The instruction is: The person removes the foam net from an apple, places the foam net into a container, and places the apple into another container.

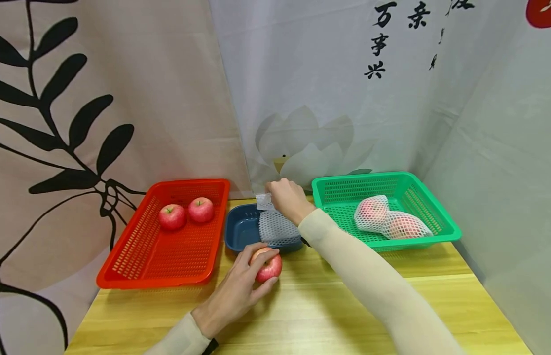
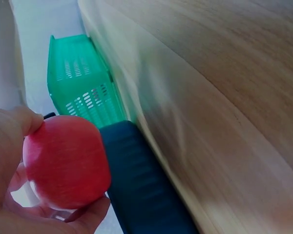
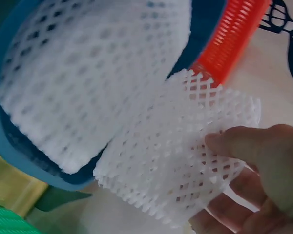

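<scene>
A red apple [image 1: 270, 265] is in my left hand [image 1: 235, 286], gripped between thumb and fingers in front of the blue bin. In the left wrist view the apple [image 2: 68, 163] appears above the table, with fingertips on its sides. My right hand [image 1: 289, 198] is over the back of the blue bin [image 1: 243, 228]. It pinches a white foam net sleeve [image 3: 178, 151], thumb on the near face and fingers behind. Other white foam net sleeves [image 1: 278, 228] lie in the bin's right part, just below the held one.
To the left stands a red basket [image 1: 168, 256] with two apples [image 1: 186, 215] at its back. The green basket [image 1: 337, 217] on the right holds two apples in foam nets [image 1: 392, 221]. A wooden table [image 1: 328, 315] carries everything, with a printed curtain [image 1: 177, 98] behind.
</scene>
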{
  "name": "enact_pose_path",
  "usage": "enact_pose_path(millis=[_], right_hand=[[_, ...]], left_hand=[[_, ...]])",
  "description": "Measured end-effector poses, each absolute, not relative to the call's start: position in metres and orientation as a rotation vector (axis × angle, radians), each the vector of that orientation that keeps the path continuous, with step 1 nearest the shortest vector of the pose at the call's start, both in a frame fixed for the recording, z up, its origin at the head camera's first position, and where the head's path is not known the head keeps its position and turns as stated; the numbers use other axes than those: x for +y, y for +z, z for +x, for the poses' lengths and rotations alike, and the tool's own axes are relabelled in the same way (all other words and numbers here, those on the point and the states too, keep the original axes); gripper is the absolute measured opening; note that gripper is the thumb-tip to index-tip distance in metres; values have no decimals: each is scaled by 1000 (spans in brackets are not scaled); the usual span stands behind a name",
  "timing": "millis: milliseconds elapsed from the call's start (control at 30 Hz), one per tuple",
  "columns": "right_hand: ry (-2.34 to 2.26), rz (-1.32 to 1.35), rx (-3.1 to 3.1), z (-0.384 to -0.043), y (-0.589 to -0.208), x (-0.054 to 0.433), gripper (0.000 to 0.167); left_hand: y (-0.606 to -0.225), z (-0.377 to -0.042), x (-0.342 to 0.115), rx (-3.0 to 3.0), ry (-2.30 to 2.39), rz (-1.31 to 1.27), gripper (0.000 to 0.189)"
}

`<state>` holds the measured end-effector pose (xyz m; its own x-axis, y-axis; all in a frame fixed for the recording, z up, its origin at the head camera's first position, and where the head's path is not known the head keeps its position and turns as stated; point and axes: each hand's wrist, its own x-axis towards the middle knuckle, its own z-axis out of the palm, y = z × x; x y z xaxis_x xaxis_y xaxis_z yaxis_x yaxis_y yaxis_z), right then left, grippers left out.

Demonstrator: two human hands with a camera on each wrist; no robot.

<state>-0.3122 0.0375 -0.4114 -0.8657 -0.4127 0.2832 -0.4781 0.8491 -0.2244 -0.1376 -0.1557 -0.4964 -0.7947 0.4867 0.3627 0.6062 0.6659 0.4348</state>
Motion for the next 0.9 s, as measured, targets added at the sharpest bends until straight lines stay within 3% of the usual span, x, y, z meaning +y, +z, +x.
enact_pose_path(millis=[400, 533, 900], right_hand=[[342, 707, -3029, -312, -442, 42, 28], [319, 807, -3166, -301, -442, 44, 38], [257, 1004, -3287, -288, -441, 51, 42]], left_hand=[[-495, -142, -155, -2669, -794, -906, 72], [-493, -140, -153, -2670, -790, -894, 69], [-492, -136, -154, -2668, -830, -856, 67]])
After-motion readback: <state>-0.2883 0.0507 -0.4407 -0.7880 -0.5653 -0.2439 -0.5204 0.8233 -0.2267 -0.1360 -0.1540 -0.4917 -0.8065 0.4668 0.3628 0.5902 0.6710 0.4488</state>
